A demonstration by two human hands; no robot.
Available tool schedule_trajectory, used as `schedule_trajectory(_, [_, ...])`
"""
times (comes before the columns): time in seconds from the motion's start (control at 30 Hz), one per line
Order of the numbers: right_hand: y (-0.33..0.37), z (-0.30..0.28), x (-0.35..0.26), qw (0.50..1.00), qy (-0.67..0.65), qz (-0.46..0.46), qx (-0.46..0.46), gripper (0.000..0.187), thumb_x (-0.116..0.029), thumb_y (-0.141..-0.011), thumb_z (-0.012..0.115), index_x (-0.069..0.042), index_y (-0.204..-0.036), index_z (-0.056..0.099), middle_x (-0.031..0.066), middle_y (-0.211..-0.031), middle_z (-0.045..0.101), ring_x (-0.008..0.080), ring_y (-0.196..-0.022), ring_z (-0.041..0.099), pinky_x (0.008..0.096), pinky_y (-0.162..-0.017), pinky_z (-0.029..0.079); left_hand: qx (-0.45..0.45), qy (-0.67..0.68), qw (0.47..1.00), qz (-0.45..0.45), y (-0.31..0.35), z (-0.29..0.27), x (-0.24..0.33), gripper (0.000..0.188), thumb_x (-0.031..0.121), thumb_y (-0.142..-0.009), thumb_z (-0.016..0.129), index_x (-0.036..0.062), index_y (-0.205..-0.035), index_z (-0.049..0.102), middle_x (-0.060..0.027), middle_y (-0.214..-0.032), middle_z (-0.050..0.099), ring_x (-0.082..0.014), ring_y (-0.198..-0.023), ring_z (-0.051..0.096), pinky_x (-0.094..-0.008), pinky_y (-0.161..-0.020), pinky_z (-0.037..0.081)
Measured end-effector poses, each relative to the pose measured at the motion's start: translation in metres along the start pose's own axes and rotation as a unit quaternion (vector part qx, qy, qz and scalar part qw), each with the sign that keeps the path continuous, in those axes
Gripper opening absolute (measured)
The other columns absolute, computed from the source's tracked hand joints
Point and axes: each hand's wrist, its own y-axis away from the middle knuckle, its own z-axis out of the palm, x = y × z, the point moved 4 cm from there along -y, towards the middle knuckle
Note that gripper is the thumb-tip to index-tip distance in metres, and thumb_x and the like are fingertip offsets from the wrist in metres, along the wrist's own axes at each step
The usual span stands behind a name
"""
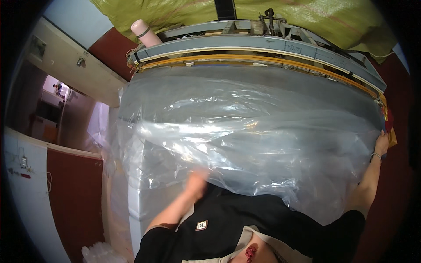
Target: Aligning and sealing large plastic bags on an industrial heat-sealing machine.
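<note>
Head view: the clear plastic sheet [245, 136] is lying across the grey table [175, 76], its long axis running left to right, ahead of the blurred left hand [198, 179], the nearer to its middle. The right hand [383, 142] is bending around the right edge; neither's grip is showing clearly.

A plastic sheet [263, 144] lies on the bench [184, 75], before a beam [237, 42]; a bottle [147, 34] sits behind the beam's left part.
</note>
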Motion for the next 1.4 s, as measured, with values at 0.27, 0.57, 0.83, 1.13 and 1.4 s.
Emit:
schedule_trajectory(0.27, [-0.003, 0.001, 0.005, 1.0, -0.007, 0.021, -0.012, 0.048, -0.048, -0.089, 0.029, -0.011, -0.111, 0.05, 0.0157, -0.113, 0.053, 0.0361, -0.103, 0.049, 0.0452, -0.081, 0.04, 0.343, -0.06, 0.834, 0.428, -0.048, -0.266, 0.24, 0.034, 0.03, -0.091, 0.037, 0.0014, -0.089, 0.055, -0.0076, -0.08, 0.057, -0.0184, -0.069, 0.053, -0.0304, -0.066, 0.046])
schedule_trajectory(0.57, [-0.005, 0.003, 0.006, 1.0, -0.015, 0.02, -0.015, 0.049, -0.048, -0.088, 0.03, -0.014, -0.119, 0.047, 0.0144, -0.117, 0.051, 0.0353, -0.106, 0.048, 0.044, -0.084, 0.039, 0.453, -0.533, 0.252, 0.669, 0.057, -0.116, 0.409, 0.021, 0.019, -0.083, 0.052, 0.0052, -0.098, 0.06, -0.0119, -0.097, 0.06, -0.0271, -0.088, 0.056, -0.0361, -0.078, 0.041])
schedule_trajectory(0.83, [0.004, -0.006, -0.001, 0.999, -0.013, 0.037, -0.032, 0.048, -0.047, -0.089, 0.03, -0.016, -0.122, 0.045, 0.0138, -0.118, 0.05, 0.034, -0.107, 0.047, 0.0421, -0.086, 0.038, 0.248, -0.713, 0.653, 0.061, -0.103, -0.176, 0.238, 0.055, 0.022, -0.083, 0.05, 0.0124, -0.132, 0.027, -0.0178, -0.082, 0.061, -0.0377, -0.073, 0.057, -0.0439, -0.066, 0.046])
schedule_trajectory(1.13, [-0.002, -0.002, 0.001, 0.997, -0.005, 0.046, -0.055, 0.05, -0.047, -0.088, 0.03, -0.015, -0.122, 0.046, 0.0124, -0.12, 0.05, 0.0306, -0.109, 0.047, 0.0406, -0.086, 0.038, 0.114, -0.662, 0.522, 0.526, -0.12, -0.084, 0.226, 0.024, 0.014, -0.073, 0.06, 0.0076, -0.097, 0.055, -0.0083, -0.092, 0.057, -0.025, -0.088, 0.055, -0.0373, -0.064, 0.047])
schedule_trajectory(1.4, [-0.022, 0.013, 0.025, 0.996, -0.053, 0.055, -0.041, 0.051, -0.047, -0.088, 0.034, -0.01, -0.121, 0.048, 0.0148, -0.12, 0.049, 0.0309, -0.109, 0.047, 0.0383, -0.087, 0.037, 0.09, -0.424, 0.846, 0.311, -0.23, -0.073, 0.25, 0.018, 0.02, -0.073, 0.063, 0.0029, -0.077, 0.06, -0.0081, -0.071, 0.06, -0.024, -0.068, 0.058, -0.0346, -0.066, 0.045])
